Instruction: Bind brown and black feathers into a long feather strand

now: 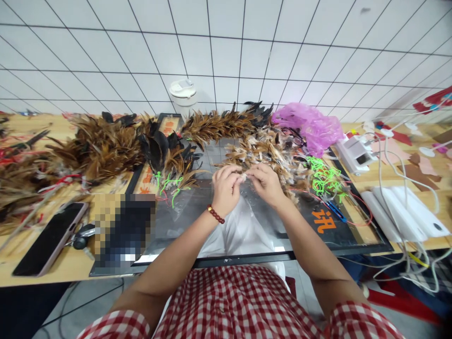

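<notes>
My left hand (226,187) and my right hand (265,182) meet over a dark cutting mat (339,230), fingers pinched together on a small pale feather (244,176) between them. A red bead bracelet (215,214) circles my left wrist. Just beyond my fingers lies a pile of loose brown and white feathers (268,153). A long strung row of brown feathers (219,123) stretches across the back of the mat. Neon green cord (323,176) lies right of my right hand.
Big heaps of brown and black feathers (99,146) cover the left of the wooden table. A phone (49,238) lies front left, a white cup (183,96) at the back wall, a pink plastic bag (310,127) back right, white cables and a glue gun (355,150) right.
</notes>
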Demonstrator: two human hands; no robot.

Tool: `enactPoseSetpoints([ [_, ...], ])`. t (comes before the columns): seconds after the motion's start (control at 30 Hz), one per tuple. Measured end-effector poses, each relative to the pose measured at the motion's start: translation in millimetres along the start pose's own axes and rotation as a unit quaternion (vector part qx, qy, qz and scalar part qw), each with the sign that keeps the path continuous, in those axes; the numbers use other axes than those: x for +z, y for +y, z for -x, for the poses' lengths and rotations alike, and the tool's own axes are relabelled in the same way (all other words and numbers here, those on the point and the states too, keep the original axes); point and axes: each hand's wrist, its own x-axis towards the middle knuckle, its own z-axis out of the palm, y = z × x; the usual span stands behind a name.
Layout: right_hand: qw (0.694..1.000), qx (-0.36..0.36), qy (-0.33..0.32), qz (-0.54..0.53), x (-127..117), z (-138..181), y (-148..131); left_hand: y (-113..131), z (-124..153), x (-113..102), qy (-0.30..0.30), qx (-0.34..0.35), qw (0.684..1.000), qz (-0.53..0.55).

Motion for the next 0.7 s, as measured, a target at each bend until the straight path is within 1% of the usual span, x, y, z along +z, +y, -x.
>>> enactPoseSetpoints([
  [0.07, 0.994, 0.038, 0.025, -0.099, 3, 0, -2, -4, 0, 2, -0.020, -0.037, 0.998, 0.041],
  [0.17, 0.965, 0.136, 0.033, -0.222, 5, -1, -1, -10, -3, 5, 0.001, -0.122, 0.984, 0.129],
  [0.23, 0.952, 0.176, 0.032, -0.247, 6, -1, 2, -13, -4, 6, 0.023, -0.165, 0.969, 0.180],
  [0.3, 0.952, 0.187, 0.031, -0.240, 8, -1, 5, -14, -5, 6, 0.034, -0.186, 0.958, 0.214],
  [0.4, 0.947, 0.192, 0.021, -0.255, 12, -1, 4, -13, -4, 7, 0.025, -0.193, 0.953, 0.233],
  [0.53, 0.925, 0.208, 0.009, -0.318, 13, -3, -2, -10, -3, 7, -0.001, -0.190, 0.953, 0.236],
  [0.6, 0.918, 0.209, 0.007, -0.336, 12, -4, -4, -8, -2, 7, -0.012, -0.183, 0.955, 0.235],
  [0.7, 0.922, 0.202, 0.007, -0.330, 9, -4, -4, -7, -2, 7, -0.021, -0.170, 0.959, 0.227],
])
